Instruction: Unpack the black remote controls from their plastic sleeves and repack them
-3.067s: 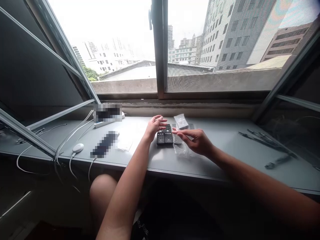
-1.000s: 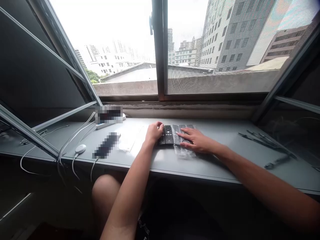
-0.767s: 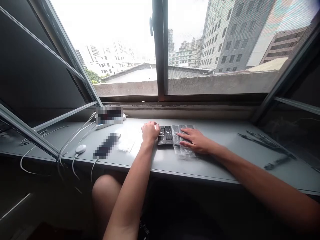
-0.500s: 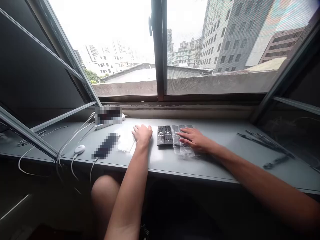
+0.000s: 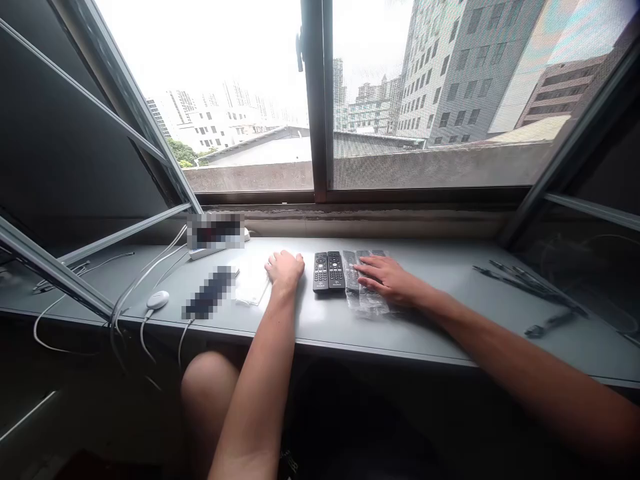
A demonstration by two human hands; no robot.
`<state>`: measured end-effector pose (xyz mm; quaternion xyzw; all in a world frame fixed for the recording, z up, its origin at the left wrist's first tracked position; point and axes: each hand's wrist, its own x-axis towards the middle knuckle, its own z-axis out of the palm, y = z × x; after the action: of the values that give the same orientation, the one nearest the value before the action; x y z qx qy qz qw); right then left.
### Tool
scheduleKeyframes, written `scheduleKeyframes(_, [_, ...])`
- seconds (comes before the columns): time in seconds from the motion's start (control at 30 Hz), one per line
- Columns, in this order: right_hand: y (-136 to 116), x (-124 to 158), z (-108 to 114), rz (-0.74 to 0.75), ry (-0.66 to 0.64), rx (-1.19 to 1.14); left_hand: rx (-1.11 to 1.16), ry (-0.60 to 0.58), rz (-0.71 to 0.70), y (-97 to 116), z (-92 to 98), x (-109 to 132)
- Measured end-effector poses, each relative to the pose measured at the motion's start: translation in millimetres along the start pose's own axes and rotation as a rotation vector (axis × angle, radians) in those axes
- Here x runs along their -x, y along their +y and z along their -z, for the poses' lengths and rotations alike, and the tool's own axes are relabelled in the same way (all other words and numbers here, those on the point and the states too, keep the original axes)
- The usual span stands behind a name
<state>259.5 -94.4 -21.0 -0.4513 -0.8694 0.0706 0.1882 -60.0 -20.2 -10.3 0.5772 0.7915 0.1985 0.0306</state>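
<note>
Two black remote controls (image 5: 329,271) lie side by side on the grey sill (image 5: 320,320), buttons up. To their right lie more remotes in clear plastic bags (image 5: 367,300). My right hand (image 5: 389,279) rests flat on those bagged remotes, fingers stretched out. My left hand (image 5: 284,268) lies on the sill just left of the bare remotes, apart from them, fingers loosely curled on a flat white packet (image 5: 253,288); it holds nothing.
A blurred dark device (image 5: 209,291) and a white puck-shaped gadget (image 5: 157,299) with white cables (image 5: 135,280) lie at the left. A white power strip (image 5: 215,248) sits by the window frame. Dark cable ties (image 5: 533,283) lie at the right. An open window sash (image 5: 55,267) juts in at left.
My left hand has left the bare remotes and slid left onto the white packet. My right hand has come down flat on the bagged remotes. The small bag seen behind the remotes is gone from view.
</note>
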Motion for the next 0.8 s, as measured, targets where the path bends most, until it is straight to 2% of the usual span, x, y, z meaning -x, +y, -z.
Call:
scheduleKeyframes(0.13, [-7,-11,7,0.025,0.040,-0.028,0.032,0.018,0.020,3,2.0,1])
scheduleKeyframes(0.27, [-7,-47,27,0.079,0.038,-0.111,0.079,0.095,-0.009,5,6.4,5])
scheduleKeyframes(0.37, [0,-75,37,0.014,0.025,-0.198,0.205,0.255,-0.148,5,9.1,7])
scheduleKeyframes(0.47, [4,-92,33,-0.048,0.118,-0.295,0.529,0.336,-0.392,10,9.2,5])
scheduleKeyframes(0.53, [4,-96,24,-0.056,0.189,-0.350,0.836,0.246,-0.522,17,7.4,4])
scheduleKeyframes(0.6, [2,-95,13,-0.001,0.224,-0.346,1.151,0.011,-0.574,26,5.4,6])
scheduleKeyframes(0.7, [-1,-91,-1,0.141,0.243,-0.271,1.483,-0.428,-0.548,37,5.7,14])
scheduleKeyframes(0.73, [-2,-89,-4,0.184,0.242,-0.244,1.550,-0.528,-0.523,39,7.3,18])
scheduleKeyframes(0.8, [-4,-85,-7,0.252,0.226,-0.202,1.646,-0.618,-0.468,41,12.4,25])
